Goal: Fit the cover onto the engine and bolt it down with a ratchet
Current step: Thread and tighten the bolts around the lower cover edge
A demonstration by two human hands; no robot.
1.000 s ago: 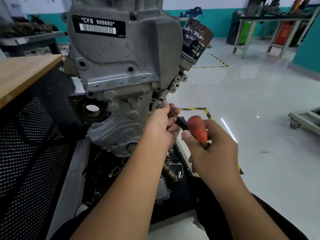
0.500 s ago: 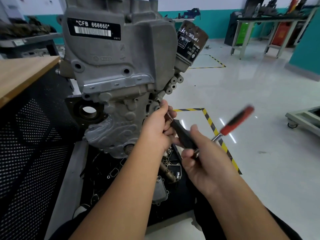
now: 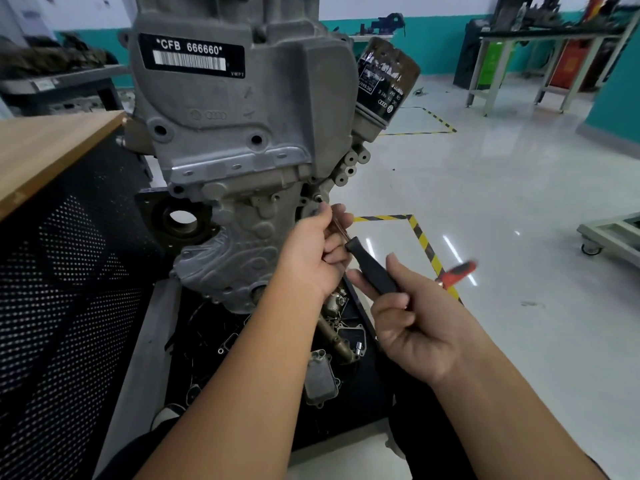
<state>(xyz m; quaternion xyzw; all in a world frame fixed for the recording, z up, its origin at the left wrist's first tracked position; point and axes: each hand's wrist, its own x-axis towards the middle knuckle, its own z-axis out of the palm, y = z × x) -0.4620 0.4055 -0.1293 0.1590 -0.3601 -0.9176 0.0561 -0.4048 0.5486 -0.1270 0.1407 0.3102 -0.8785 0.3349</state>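
Left hand (image 3: 311, 258) pinches the ratchet (image 3: 372, 268) shaft at the engine (image 3: 242, 133); right hand (image 3: 415, 327) curls round its handle (red end blurred).

The grey cast cover (image 3: 239, 140) sits upright against the front of the engine (image 3: 242, 237), a black "CFB 666660" label near its top. The ratchet (image 3: 372, 268), black-shafted with a blurred red grip, angles up toward the engine's right edge

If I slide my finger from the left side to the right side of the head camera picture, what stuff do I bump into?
Wooden tabletop → engine → oil filter → ratchet's red handle → wheeled cart.
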